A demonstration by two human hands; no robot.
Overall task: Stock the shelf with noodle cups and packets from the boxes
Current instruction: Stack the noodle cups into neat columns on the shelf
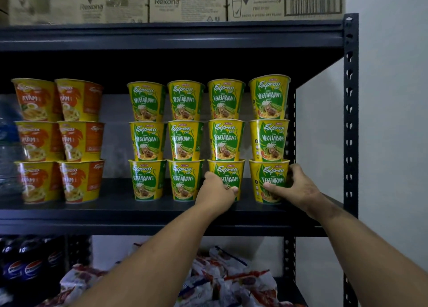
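Green and yellow Vegetarian noodle cups [185,140] stand in several stacks of three on the dark middle shelf [115,216]. My left hand [216,192] grips the bottom cup of the third stack [228,170]. My right hand [295,186] wraps around the bottom cup of the rightmost stack [268,174], thumb across its front. Orange Ayam noodle cups [80,140] are stacked in two columns at the left. Noodle packets [231,281] lie heaped on the lower shelf.
Rexona cardboard boxes [187,2] sit on the top shelf. Pepsi bottles [30,265] stand at the lower left, and a water bottle [9,144] blurs the left edge. The rack's right upright [350,121] meets a white wall. A gap separates the orange and green cups.
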